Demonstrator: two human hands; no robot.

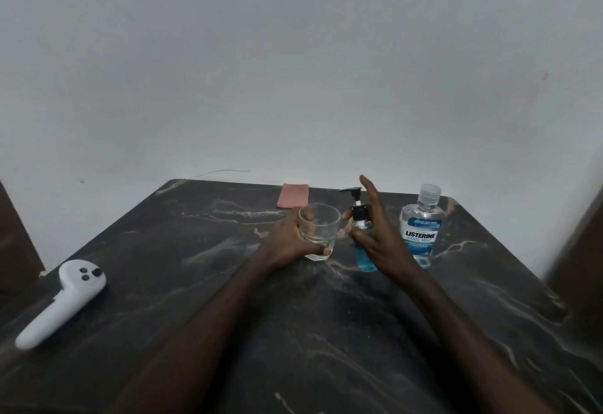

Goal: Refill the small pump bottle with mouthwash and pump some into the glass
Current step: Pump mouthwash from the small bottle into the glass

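A clear, empty-looking glass stands on the dark marble table, and my left hand grips it from the left, thumb across its base. Just to its right is the small pump bottle, with blue liquid in its lower part and a black pump head pointing left toward the glass. My right hand holds this bottle from the right, thumb and a finger curled round its neck and one finger raised straight beside the pump head. The larger capped mouthwash bottle stands further right, apart from my hand.
A white handheld controller lies near the table's left edge. A folded pink cloth sits at the far edge, against the pale wall. Brown wooden furniture shows at both sides of the table.
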